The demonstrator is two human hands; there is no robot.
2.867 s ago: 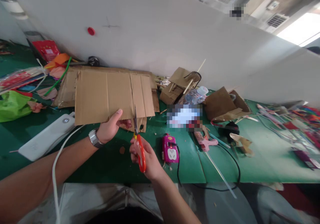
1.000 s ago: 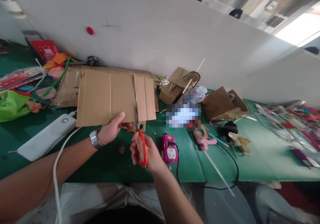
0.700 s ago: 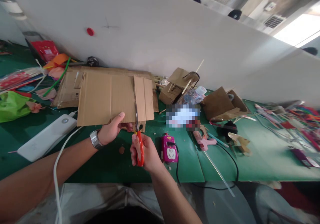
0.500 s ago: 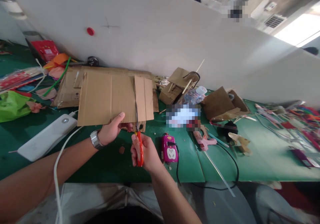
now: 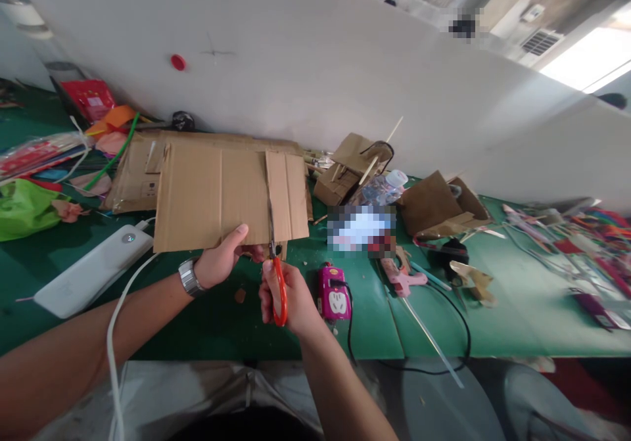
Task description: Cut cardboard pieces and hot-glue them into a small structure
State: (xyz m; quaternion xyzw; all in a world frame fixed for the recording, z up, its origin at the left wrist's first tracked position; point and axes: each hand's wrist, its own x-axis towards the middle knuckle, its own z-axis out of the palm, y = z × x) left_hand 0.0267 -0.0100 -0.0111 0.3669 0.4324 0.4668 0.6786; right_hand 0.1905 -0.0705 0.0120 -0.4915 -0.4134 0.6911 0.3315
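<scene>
My left hand [image 5: 224,257] grips the near edge of a brown cardboard sheet [image 5: 197,198], its thumb on top and the fingers mostly underneath. Orange-handled scissors [image 5: 280,293] are in my right hand [image 5: 293,300], fingers wrapped round the loops. Their blades lie along a slit that runs from the sheet's far edge toward the near edge. To the right of the slit, a narrower strip [image 5: 288,194] sits slightly raised against the rest. The sheet is held above the table, over other flat cardboard.
Flattened cardboard [image 5: 131,188] lies behind the sheet. A white power bank [image 5: 93,270] with a cable is at left. Right of my hands are a purple socket adapter [image 5: 336,294], a pink glue gun [image 5: 403,278], a plastic bottle [image 5: 382,190] and an open cardboard box [image 5: 444,208].
The scissor handles have tilted and shifted slightly to the right. The strip's right edge has swung a little outward, and the sheet's near edge has dipped slightly at left.
</scene>
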